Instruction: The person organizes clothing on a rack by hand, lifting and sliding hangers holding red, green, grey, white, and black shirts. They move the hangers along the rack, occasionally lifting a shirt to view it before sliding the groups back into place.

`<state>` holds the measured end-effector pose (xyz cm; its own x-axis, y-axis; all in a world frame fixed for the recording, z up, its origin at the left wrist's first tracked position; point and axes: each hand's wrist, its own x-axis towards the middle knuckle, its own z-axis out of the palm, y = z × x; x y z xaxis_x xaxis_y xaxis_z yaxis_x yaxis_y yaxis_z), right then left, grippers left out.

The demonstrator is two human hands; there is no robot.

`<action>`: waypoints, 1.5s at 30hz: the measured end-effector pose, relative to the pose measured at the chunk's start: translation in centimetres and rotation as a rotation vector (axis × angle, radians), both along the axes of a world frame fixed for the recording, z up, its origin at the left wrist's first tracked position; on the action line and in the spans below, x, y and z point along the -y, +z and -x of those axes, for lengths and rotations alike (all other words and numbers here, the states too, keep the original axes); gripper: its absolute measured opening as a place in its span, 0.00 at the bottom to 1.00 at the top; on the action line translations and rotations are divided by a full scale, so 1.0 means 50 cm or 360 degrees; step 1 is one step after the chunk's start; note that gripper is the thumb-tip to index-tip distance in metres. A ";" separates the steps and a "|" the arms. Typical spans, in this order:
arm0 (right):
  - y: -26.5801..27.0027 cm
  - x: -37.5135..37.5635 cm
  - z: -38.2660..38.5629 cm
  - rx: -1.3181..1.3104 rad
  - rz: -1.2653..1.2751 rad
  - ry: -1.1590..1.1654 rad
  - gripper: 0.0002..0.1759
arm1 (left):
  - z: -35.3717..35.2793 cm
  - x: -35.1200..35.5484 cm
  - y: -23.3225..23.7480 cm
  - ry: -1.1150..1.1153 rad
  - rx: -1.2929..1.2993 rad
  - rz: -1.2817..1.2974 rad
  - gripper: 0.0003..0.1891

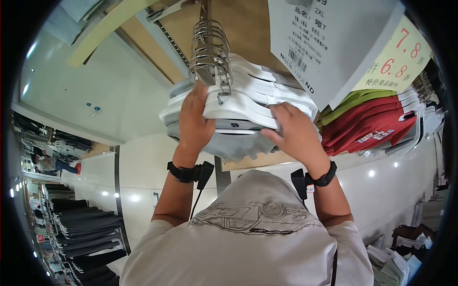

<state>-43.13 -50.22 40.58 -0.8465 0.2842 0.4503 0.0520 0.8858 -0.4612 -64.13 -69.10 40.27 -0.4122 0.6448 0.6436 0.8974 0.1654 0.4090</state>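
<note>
A stack of white clothes hangers (243, 108) hangs by metal hooks (210, 45) from a rail, carrying grey and white shirts (238, 145). On the left side of the front hangers is my left hand (194, 121). Its fingers reach up beside the hooks, with the thumb in front, closed around the hanger edge; some fingertips are hidden. My right hand (296, 131) grips the right shoulder of the front hangers, fingers over the top and thumb below near a grey collar. Both wrists wear black straps.
A white price sign (329, 47) with a yellow label (393, 59) juts out at upper right. Red shirts (365, 124) and green ones hang beyond it. Racks of dark trousers (90, 233) stand at lower left, and a person (59, 165) is farther off. Folded clothes (396, 257) lie at lower right.
</note>
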 end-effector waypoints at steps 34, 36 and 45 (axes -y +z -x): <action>-0.441 -0.077 -0.485 0.1117 0.0226 -0.1009 0.18 | 0.106 -0.019 -0.013 0.0188 -0.0328 0.0078 0.40; -0.434 -0.093 -0.527 0.1227 0.0175 -0.1202 0.18 | 0.114 -0.018 -0.013 0.0190 -0.0261 0.0111 0.41; -0.285 -0.208 -0.456 0.0735 -0.0383 -0.1575 0.12 | 0.134 -0.034 0.006 -0.0008 -0.0212 0.0046 0.37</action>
